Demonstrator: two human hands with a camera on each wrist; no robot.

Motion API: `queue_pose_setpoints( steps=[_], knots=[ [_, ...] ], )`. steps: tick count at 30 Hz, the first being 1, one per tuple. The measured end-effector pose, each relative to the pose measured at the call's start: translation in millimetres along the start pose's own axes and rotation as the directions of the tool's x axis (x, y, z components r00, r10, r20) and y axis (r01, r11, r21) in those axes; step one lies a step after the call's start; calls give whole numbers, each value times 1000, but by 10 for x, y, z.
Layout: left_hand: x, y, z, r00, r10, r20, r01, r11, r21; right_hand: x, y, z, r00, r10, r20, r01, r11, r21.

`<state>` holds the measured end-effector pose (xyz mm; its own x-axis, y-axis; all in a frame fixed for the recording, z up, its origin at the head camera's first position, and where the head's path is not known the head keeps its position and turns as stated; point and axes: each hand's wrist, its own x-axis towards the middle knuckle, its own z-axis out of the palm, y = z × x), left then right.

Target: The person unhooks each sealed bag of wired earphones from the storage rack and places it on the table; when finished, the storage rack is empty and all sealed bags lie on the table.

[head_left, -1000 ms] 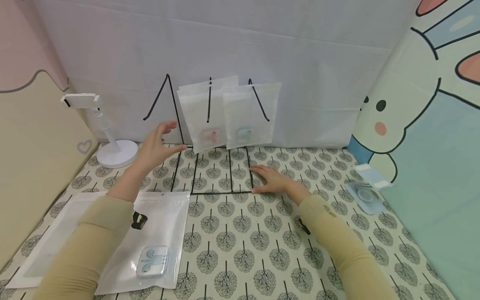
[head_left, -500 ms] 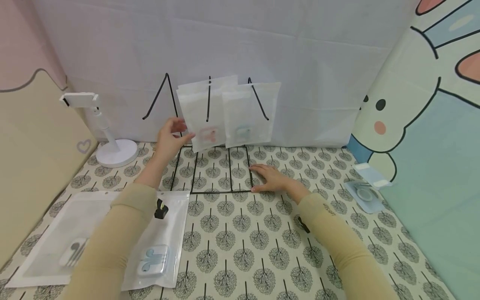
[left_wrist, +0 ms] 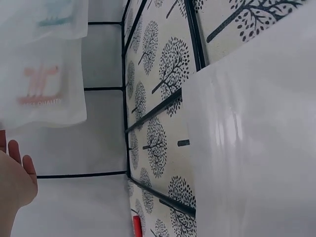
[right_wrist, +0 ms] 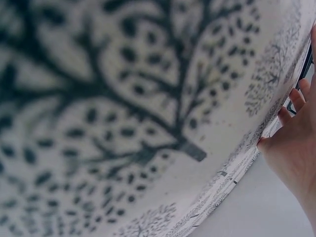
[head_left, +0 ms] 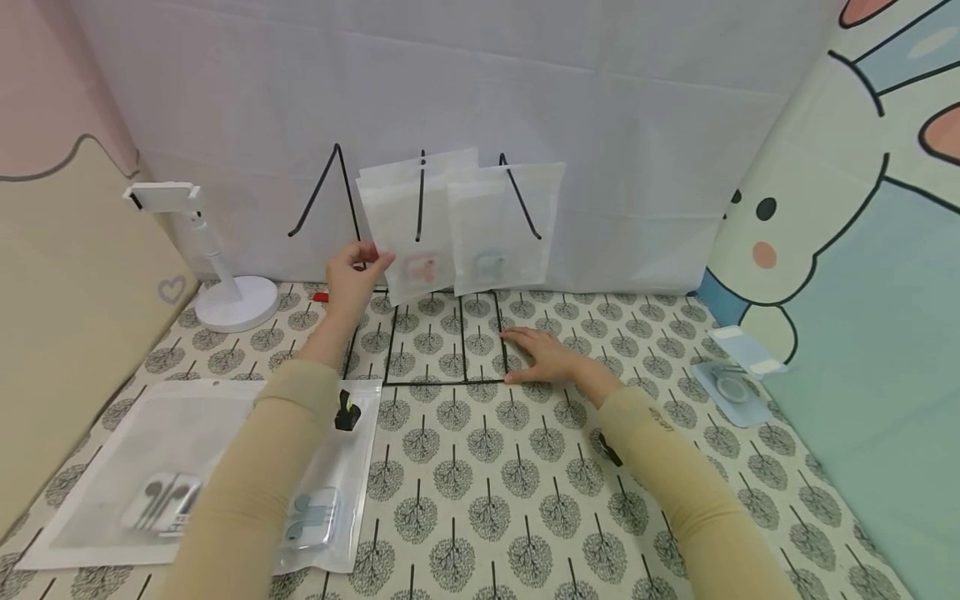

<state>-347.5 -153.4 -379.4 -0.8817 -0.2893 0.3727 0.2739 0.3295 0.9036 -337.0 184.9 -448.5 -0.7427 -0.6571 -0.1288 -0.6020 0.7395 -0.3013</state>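
Two hooks of a black wire rack [head_left: 461,383] carry frosted zip bags. On the middle hook hangs a bag with a pink earphone case [head_left: 408,225], and another bag shows behind it. To the right is a bag with a blue earphone case [head_left: 506,225]. My left hand [head_left: 351,275] pinches the left edge of the pink-case bag, thumb in front; the left wrist view shows this hand [left_wrist: 17,177] by that bag's lower corner [left_wrist: 59,106]. My right hand [head_left: 547,357] rests, fingers loosely spread, at the rack base's right side. The left hook holds nothing.
Two larger zip bags [head_left: 120,492] with earphone cases lie at front left, partly under my left sleeve. A white phone stand [head_left: 236,304] stands back left. A small red object [head_left: 321,297] lies behind my left wrist. A pale blue holder [head_left: 731,392] sits at right.
My left hand has moved right to the hanging bag's edge and closed its thumb and fingers on it. My right hand has stayed at the rack base.
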Motion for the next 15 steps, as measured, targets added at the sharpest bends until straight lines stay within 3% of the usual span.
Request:
queue_pose_setpoints(
  steps=[7,15],
  knots=[
    [-24,6,-3,1000,-18,-21,18,1000,-16,3,17,13,1000,10,1,-10,1000,1],
    [-32,29,-104,997,-64,36,64,998,10,-23,-8,-10,1000,15,2,-15,1000,13]
  ],
)
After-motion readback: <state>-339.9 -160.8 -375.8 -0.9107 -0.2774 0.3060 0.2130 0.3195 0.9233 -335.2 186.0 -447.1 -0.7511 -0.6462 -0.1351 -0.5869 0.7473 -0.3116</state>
